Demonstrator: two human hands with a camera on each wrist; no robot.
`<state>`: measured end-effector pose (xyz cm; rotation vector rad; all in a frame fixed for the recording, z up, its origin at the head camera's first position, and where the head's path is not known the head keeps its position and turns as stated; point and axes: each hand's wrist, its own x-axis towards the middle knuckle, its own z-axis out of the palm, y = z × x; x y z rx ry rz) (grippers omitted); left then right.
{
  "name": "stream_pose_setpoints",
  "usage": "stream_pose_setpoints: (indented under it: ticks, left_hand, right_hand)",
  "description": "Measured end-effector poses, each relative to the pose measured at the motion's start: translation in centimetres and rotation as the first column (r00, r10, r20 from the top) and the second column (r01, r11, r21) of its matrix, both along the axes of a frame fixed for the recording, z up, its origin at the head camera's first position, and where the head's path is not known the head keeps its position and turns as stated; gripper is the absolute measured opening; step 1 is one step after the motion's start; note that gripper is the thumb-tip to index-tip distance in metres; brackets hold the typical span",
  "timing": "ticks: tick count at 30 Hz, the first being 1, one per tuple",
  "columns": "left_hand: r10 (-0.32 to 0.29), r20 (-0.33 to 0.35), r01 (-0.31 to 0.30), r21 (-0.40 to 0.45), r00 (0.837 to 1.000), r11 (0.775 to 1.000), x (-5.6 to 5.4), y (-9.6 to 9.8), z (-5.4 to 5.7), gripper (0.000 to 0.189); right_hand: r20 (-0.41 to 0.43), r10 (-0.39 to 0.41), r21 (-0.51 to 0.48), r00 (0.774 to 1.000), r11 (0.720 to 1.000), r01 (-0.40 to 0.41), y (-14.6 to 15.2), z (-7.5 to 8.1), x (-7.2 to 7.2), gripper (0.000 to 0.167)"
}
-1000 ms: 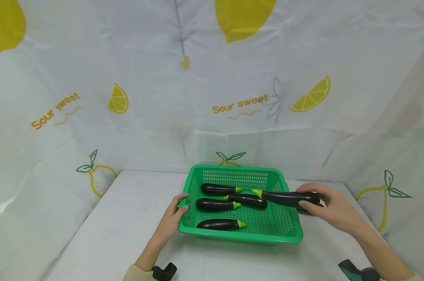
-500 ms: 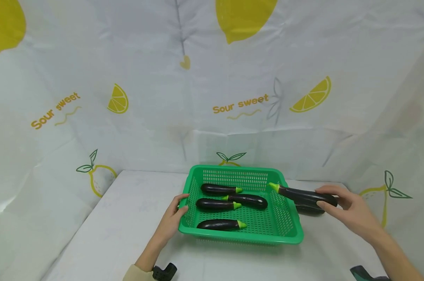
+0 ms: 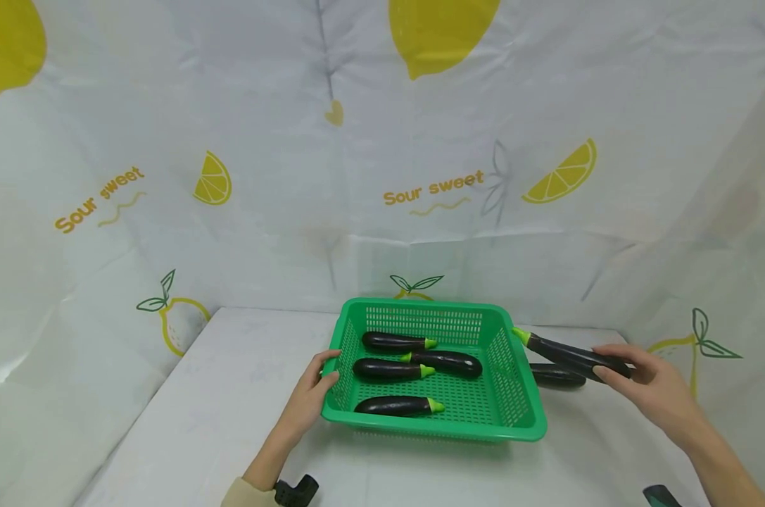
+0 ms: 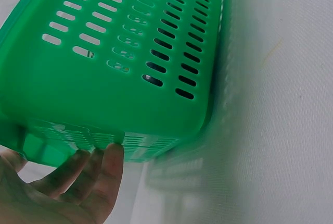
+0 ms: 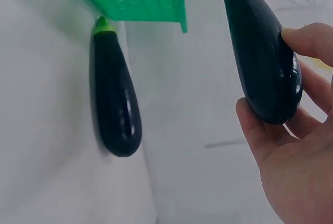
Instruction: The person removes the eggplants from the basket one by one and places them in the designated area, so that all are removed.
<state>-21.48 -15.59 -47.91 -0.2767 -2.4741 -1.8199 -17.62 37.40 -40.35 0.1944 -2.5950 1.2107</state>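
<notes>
A green plastic basket (image 3: 433, 431) stands mid-table with several dark eggplants inside, among them one eggplant (image 3: 400, 405) near its front wall. At the basket's left end, my left hand (image 3: 307, 394) grips the rim; the left wrist view shows its fingers against the outer wall. My right hand (image 3: 654, 391) holds another eggplant (image 3: 568, 353) by its thick end, off the table, its green stem pointing left toward the basket's right rim. Below it, a loose eggplant (image 5: 115, 96) lies on the table beside the basket, its stem close to the basket wall in the right wrist view.
The white table (image 3: 230, 373) extends on both sides of the basket. A white sheet with lemon prints (image 3: 262, 246) hangs behind and at the sides. Dark wrist straps (image 3: 296, 491) show at the bottom of the head view.
My right hand has moved to the right with its eggplant, from over the basket to past its right rim, baring more of the loose eggplant. The left hand and basket stay put.
</notes>
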Motion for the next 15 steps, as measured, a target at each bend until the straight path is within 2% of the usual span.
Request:
stream_pose_setpoints:
  ticks: [7, 12, 15]
  left_hand:
    - [-0.004, -0.004, 0.004, 0.006, 1.0, 1.0, 0.0, 0.0, 0.0, 0.041]
    - [-0.004, -0.004, 0.004, 0.011, 1.0, 1.0, 0.0, 0.0, 0.1, 0.04]
    - [-0.003, 0.001, 0.003, 0.012, 1.0, 1.0, 0.1, 0.0, 0.1, 0.04]
  right_hand:
    - [0.054, -0.054, -0.02, 0.997, 0.998, 0.055, 1.2, -1.5, -0.3, 0.043]
    - [0.1, -0.137, 0.018, 0.986, 0.991, 0.135, 1.7, -3.3, -0.8, 0.05]
    - [0.108, -0.141, 0.032, 0.984, 0.99, 0.138, 1.9, -4.0, -1.0, 0.052]
